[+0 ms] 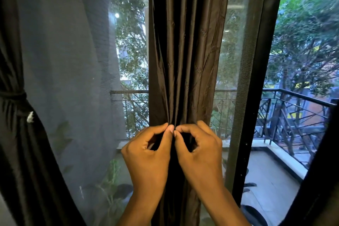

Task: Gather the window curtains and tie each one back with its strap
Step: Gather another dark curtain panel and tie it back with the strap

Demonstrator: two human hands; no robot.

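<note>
A dark brown curtain (185, 51) hangs gathered into a narrow column of vertical folds in the middle of the view, in front of the window glass. Both hands meet at its front, low in the frame, side by side with their thumbs almost touching. The left hand (148, 154) has its thumb and forefinger curled together into a pinch on the dark fabric at the centre of the bundle; the other fingers of that grip are folded behind and partly hidden. The right hand (201, 150) mirrors it, thumb and forefinger closed in a pinch on the same spot just beside the left, with the remaining fingers curled round the right side of the folds. Whether the pinched piece is a strap or simply a fold of the curtain cannot be told, since everything there is equally dark. The folds draw in tightly toward the point where the fingertips meet and spread wider above it. At the far left another dark curtain (12, 134) is already cinched by a dark tie-back (13, 95) wrapped round it, with a small white tag (30, 117) just below the tie. Between the two curtains hangs a sheer grey curtain (69, 60). To the right stands a black window frame (256, 88), and beyond it a black balcony railing (297, 108) and green trees (308, 33).
</note>
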